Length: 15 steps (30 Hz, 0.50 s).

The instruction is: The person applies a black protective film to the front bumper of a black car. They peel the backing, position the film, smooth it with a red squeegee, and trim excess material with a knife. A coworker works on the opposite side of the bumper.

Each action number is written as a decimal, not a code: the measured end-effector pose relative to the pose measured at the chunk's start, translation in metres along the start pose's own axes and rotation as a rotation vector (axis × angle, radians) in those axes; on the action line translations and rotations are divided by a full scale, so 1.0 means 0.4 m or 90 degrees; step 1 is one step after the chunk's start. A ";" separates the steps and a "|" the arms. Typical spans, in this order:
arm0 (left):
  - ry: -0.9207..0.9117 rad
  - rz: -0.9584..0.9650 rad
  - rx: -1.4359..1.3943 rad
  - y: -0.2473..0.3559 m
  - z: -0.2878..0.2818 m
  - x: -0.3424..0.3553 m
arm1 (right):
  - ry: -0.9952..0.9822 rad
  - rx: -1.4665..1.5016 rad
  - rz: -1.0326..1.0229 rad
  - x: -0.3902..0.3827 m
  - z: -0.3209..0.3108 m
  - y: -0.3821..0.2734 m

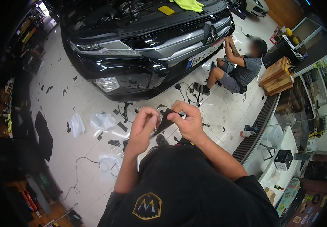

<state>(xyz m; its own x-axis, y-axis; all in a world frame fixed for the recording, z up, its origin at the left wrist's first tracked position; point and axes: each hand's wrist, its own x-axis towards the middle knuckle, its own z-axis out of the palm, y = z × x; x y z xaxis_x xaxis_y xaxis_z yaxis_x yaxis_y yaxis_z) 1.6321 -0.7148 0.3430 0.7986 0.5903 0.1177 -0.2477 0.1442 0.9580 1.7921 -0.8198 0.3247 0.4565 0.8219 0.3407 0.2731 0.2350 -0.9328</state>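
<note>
In front of my body, my right hand (pixel 188 120) pinches a small dark piece of sheet or film (pixel 166 122) between thumb and fingers. The piece hangs slanting down toward my left hand (pixel 143 126). Close beside its edge, my left hand is closed with curled fingers; what they grip, if anything, I cannot make out. Beyond both hands stands a black car (pixel 133 72) with a silver-trimmed grille and its engine bay uncovered.
A co-worker (pixel 242 68) crouches at the car's front right corner. Dark scraps (pixel 122 126), white sheets (pixel 103 121) and a thin cable (pixel 76 170) lie on the tiled floor. At right are a wooden crate (pixel 278 75), a floor grate (pixel 256 128) and a white table (pixel 290 140).
</note>
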 end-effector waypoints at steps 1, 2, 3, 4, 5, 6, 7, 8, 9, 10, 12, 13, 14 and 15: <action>-0.034 -0.023 0.011 -0.005 -0.022 -0.011 | -0.010 -0.006 -0.004 0.001 0.000 -0.002; -0.060 -0.014 0.041 -0.008 -0.034 -0.019 | -0.023 -0.012 -0.008 0.003 0.004 -0.005; -0.087 -0.005 0.071 -0.010 -0.041 -0.025 | -0.035 -0.019 -0.012 0.005 0.010 -0.008; -0.115 0.004 0.100 -0.012 -0.042 -0.031 | -0.038 -0.029 -0.009 0.006 0.015 -0.015; -0.111 -0.042 0.168 -0.004 -0.032 -0.039 | -0.041 -0.042 -0.007 0.005 0.021 -0.024; -0.127 -0.107 0.216 0.001 -0.029 -0.038 | -0.044 -0.055 -0.004 0.003 0.027 -0.028; -0.143 -0.172 0.263 0.003 -0.028 -0.036 | -0.037 -0.058 0.009 -0.001 0.032 -0.026; -0.155 -0.236 0.311 0.005 -0.026 -0.034 | -0.042 -0.068 0.019 0.000 0.031 -0.034; -0.125 -0.201 0.294 -0.018 -0.024 -0.039 | -0.046 -0.079 0.028 0.003 0.029 -0.048; -0.126 -0.190 0.293 -0.023 -0.020 -0.037 | -0.049 -0.090 0.038 0.004 0.025 -0.056; -0.126 -0.170 0.293 -0.031 -0.019 -0.036 | -0.059 -0.139 0.025 0.008 0.006 -0.056; -0.095 -0.156 0.272 -0.039 -0.018 -0.037 | -0.056 -0.159 0.018 0.013 -0.008 -0.068; -0.059 -0.141 0.253 -0.045 -0.020 -0.042 | -0.059 -0.176 0.008 0.020 -0.020 -0.074; -0.023 -0.126 0.235 -0.046 -0.023 -0.045 | -0.050 -0.189 0.004 0.026 -0.039 -0.070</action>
<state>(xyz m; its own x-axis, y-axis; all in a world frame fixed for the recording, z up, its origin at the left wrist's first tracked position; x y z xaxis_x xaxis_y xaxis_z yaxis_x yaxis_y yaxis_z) 1.6173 -0.7207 0.3209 0.8315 0.5504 -0.0752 0.1203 -0.0461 0.9917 1.8025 -0.8259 0.3564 0.3947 0.8635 0.3141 0.5112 0.0777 -0.8559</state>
